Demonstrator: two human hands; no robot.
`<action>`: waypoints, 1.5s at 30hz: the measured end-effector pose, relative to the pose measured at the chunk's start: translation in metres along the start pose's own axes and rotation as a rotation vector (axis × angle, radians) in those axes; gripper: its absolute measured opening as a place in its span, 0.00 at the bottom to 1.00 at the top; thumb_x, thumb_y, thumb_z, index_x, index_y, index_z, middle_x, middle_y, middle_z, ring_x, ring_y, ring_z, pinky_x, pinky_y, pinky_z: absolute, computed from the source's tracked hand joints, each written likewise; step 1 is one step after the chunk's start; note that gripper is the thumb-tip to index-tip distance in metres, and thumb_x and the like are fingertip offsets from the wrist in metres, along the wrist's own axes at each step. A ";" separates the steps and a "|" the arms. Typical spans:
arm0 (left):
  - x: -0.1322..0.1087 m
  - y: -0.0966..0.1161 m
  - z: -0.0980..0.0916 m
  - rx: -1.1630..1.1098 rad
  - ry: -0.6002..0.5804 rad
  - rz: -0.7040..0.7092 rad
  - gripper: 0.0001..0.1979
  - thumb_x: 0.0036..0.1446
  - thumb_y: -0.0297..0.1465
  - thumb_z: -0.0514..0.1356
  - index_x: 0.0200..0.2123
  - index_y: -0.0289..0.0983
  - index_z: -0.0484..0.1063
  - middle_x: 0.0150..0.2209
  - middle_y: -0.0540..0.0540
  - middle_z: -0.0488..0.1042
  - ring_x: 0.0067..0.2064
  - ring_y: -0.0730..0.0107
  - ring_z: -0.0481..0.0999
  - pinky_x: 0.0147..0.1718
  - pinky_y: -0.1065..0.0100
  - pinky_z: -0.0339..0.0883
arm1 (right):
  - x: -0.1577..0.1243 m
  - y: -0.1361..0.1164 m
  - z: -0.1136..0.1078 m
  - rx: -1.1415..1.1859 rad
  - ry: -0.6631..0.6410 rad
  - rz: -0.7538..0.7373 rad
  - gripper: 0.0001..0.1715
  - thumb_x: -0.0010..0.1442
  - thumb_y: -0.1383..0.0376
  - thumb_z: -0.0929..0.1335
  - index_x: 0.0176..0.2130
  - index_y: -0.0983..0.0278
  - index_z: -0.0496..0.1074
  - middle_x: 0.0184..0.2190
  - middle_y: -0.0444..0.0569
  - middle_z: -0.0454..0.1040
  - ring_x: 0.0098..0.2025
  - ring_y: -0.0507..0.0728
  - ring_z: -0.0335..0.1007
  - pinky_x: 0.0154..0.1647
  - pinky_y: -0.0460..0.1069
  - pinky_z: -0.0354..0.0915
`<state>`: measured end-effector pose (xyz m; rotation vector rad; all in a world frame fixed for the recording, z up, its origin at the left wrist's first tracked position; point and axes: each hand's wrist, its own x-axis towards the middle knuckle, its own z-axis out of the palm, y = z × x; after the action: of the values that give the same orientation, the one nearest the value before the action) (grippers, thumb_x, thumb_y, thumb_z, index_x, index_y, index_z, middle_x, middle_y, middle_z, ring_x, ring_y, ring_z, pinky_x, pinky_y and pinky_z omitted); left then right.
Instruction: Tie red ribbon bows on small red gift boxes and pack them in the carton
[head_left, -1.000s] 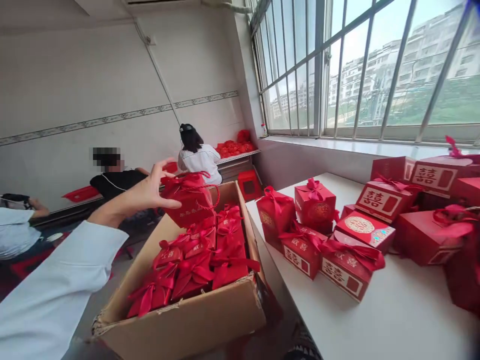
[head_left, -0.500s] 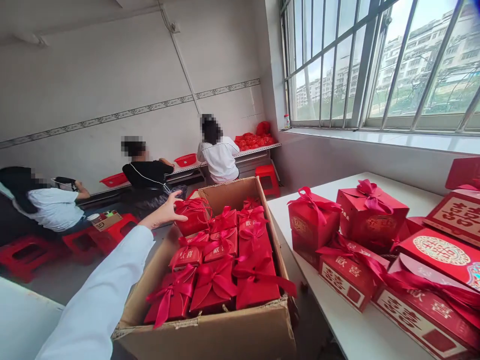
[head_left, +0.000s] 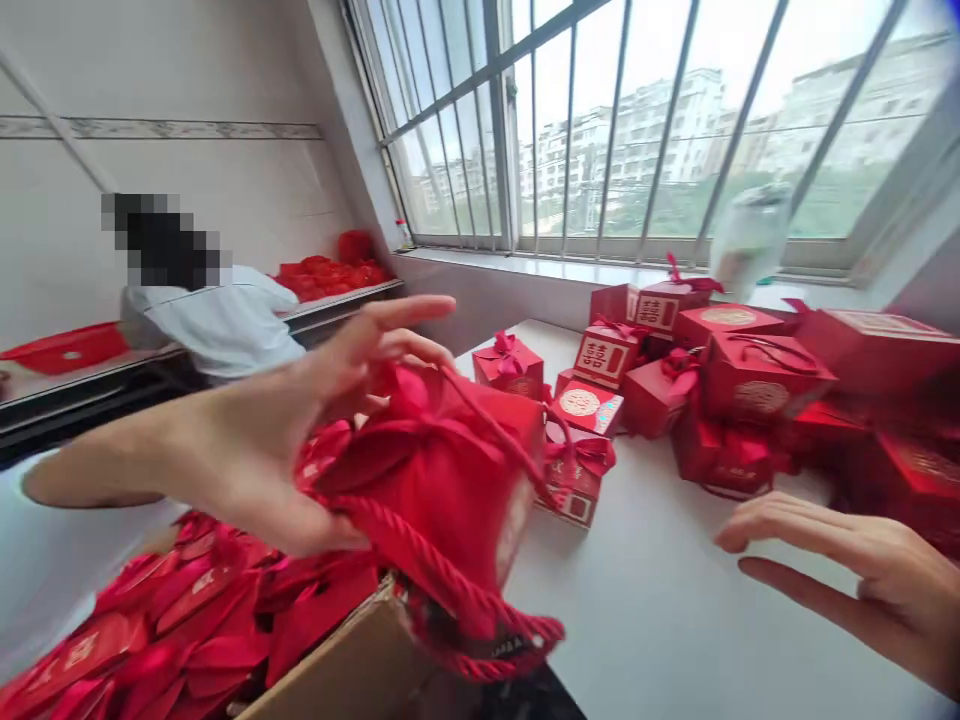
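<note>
My left hand [head_left: 247, 440] is shut on a red gift box with a red bow and twisted red cord handles [head_left: 442, 490], lifted close to the camera above the carton's edge. Below it, a cardboard carton [head_left: 337, 655] holds many red ribboned gift boxes [head_left: 187, 620], partly cut off by the frame. My right hand [head_left: 847, 570] hovers open over the white table [head_left: 660, 610], holding nothing. Nearest to it stands a heap of red gift boxes [head_left: 757, 385], some printed with gold double-happiness characters.
A barred window [head_left: 570, 130] runs along the table's far side. A clear plastic object [head_left: 750, 240] blurs near it. At the left, a co-worker in a white shirt [head_left: 217, 320] sits at a bench holding red items [head_left: 330, 278].
My left hand has lifted the red gift box out of the carton toward the camera. My right hand has come into view over the table, and the view has swung right toward the window.
</note>
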<state>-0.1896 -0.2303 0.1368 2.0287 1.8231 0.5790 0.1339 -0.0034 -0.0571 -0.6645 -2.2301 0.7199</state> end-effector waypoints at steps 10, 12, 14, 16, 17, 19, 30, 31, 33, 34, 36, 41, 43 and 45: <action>0.185 0.024 0.192 -0.225 -0.551 0.546 0.58 0.38 0.25 0.65 0.66 0.40 0.31 0.58 0.37 0.62 0.53 0.55 0.70 0.51 0.61 0.65 | -0.046 -0.003 -0.094 0.036 -0.032 0.325 0.14 0.59 0.54 0.67 0.36 0.61 0.74 0.34 0.48 0.76 0.38 0.57 0.72 0.39 0.48 0.66; 0.204 0.019 0.215 -0.183 -0.606 0.623 0.57 0.39 0.21 0.63 0.66 0.41 0.30 0.60 0.37 0.59 0.58 0.54 0.65 0.54 0.60 0.62 | -0.054 -0.002 -0.090 0.034 -0.020 0.298 0.10 0.59 0.56 0.68 0.36 0.61 0.74 0.33 0.45 0.75 0.37 0.54 0.71 0.40 0.47 0.65; 0.216 0.015 0.227 -0.079 -0.630 0.684 0.57 0.38 0.17 0.60 0.66 0.40 0.30 0.65 0.35 0.52 0.65 0.51 0.53 0.58 0.57 0.57 | -0.060 -0.002 -0.085 0.021 -0.017 0.266 0.08 0.59 0.59 0.69 0.35 0.61 0.73 0.31 0.43 0.73 0.35 0.52 0.69 0.38 0.45 0.64; 0.218 0.012 0.228 0.042 -0.610 0.687 0.58 0.36 0.15 0.59 0.66 0.38 0.28 0.67 0.33 0.41 0.67 0.48 0.43 0.60 0.53 0.53 | -0.065 -0.005 -0.079 -0.003 -0.044 0.244 0.08 0.58 0.59 0.70 0.35 0.61 0.71 0.30 0.42 0.71 0.33 0.51 0.66 0.35 0.44 0.63; 0.215 0.011 0.224 0.090 -0.579 0.675 0.58 0.37 0.14 0.59 0.66 0.37 0.27 0.68 0.31 0.37 0.68 0.46 0.40 0.60 0.52 0.54 | -0.066 -0.007 -0.076 -0.015 -0.072 0.234 0.08 0.58 0.59 0.71 0.35 0.61 0.71 0.29 0.42 0.70 0.32 0.51 0.65 0.34 0.44 0.62; 0.205 0.010 0.213 0.163 -0.475 0.655 0.54 0.40 0.14 0.58 0.66 0.37 0.31 0.68 0.31 0.35 0.68 0.47 0.39 0.58 0.52 0.57 | -0.069 -0.010 -0.070 -0.053 -0.141 0.220 0.10 0.56 0.59 0.72 0.36 0.60 0.70 0.29 0.41 0.69 0.31 0.51 0.64 0.33 0.44 0.61; 0.157 -0.011 0.234 0.463 0.203 1.048 0.11 0.54 0.21 0.60 0.40 0.38 0.73 0.45 0.46 0.73 0.53 0.61 0.66 0.61 0.46 0.54 | -0.088 -0.005 -0.017 -0.511 -0.120 0.204 0.15 0.61 0.65 0.65 0.22 0.63 0.65 0.19 0.42 0.65 0.22 0.52 0.56 0.24 0.47 0.50; 0.157 -0.011 0.237 0.428 0.233 1.041 0.08 0.54 0.21 0.60 0.36 0.38 0.73 0.41 0.48 0.74 0.51 0.62 0.67 0.61 0.46 0.55 | -0.087 -0.005 -0.018 -0.456 -0.136 0.243 0.15 0.61 0.66 0.63 0.23 0.63 0.65 0.19 0.42 0.65 0.22 0.51 0.57 0.24 0.47 0.50; 0.158 -0.011 0.238 0.359 0.266 1.047 0.06 0.55 0.22 0.60 0.30 0.39 0.72 0.37 0.49 0.75 0.48 0.64 0.69 0.60 0.48 0.58 | -0.082 -0.004 -0.029 -0.302 -0.196 0.354 0.14 0.61 0.65 0.63 0.24 0.63 0.66 0.20 0.41 0.66 0.22 0.50 0.58 0.25 0.46 0.52; 0.157 -0.012 0.235 0.345 0.252 1.057 0.07 0.54 0.21 0.60 0.29 0.39 0.72 0.37 0.49 0.75 0.48 0.65 0.69 0.59 0.50 0.59 | -0.078 0.000 -0.037 -0.228 -0.218 0.414 0.14 0.60 0.64 0.63 0.24 0.63 0.67 0.20 0.41 0.66 0.23 0.50 0.59 0.25 0.46 0.53; 0.155 -0.018 0.229 0.358 0.185 1.074 0.08 0.54 0.20 0.59 0.29 0.39 0.72 0.40 0.48 0.75 0.49 0.64 0.68 0.59 0.52 0.60 | -0.071 0.015 -0.054 -0.147 -0.221 0.531 0.15 0.59 0.61 0.64 0.23 0.62 0.68 0.19 0.41 0.64 0.23 0.50 0.59 0.25 0.46 0.53; 0.140 -0.043 0.213 0.351 -0.056 0.938 0.12 0.53 0.15 0.52 0.29 0.36 0.69 0.47 0.42 0.72 0.55 0.59 0.64 0.57 0.52 0.61 | -0.068 0.080 -0.077 -0.098 -0.154 0.739 0.15 0.58 0.55 0.64 0.28 0.62 0.69 0.22 0.43 0.67 0.25 0.52 0.61 0.24 0.46 0.55; 0.134 -0.047 0.210 0.313 -0.119 0.814 0.16 0.52 0.13 0.48 0.33 0.37 0.69 0.48 0.41 0.70 0.53 0.60 0.66 0.53 0.56 0.65 | -0.070 0.096 -0.075 -0.161 -0.204 0.731 0.13 0.56 0.54 0.65 0.35 0.61 0.71 0.25 0.44 0.70 0.26 0.54 0.64 0.26 0.48 0.58; 0.131 -0.042 0.209 0.256 -0.092 0.625 0.18 0.53 0.13 0.46 0.39 0.38 0.67 0.48 0.41 0.68 0.50 0.65 0.69 0.46 0.63 0.69 | -0.071 0.098 -0.070 -0.202 -0.220 0.692 0.15 0.57 0.55 0.65 0.41 0.61 0.70 0.28 0.46 0.72 0.26 0.55 0.66 0.28 0.49 0.61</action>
<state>-0.1055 -0.0934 -0.0553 2.7650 1.2388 0.4089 0.2541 0.0425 -0.1106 -1.5649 -2.2829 0.9333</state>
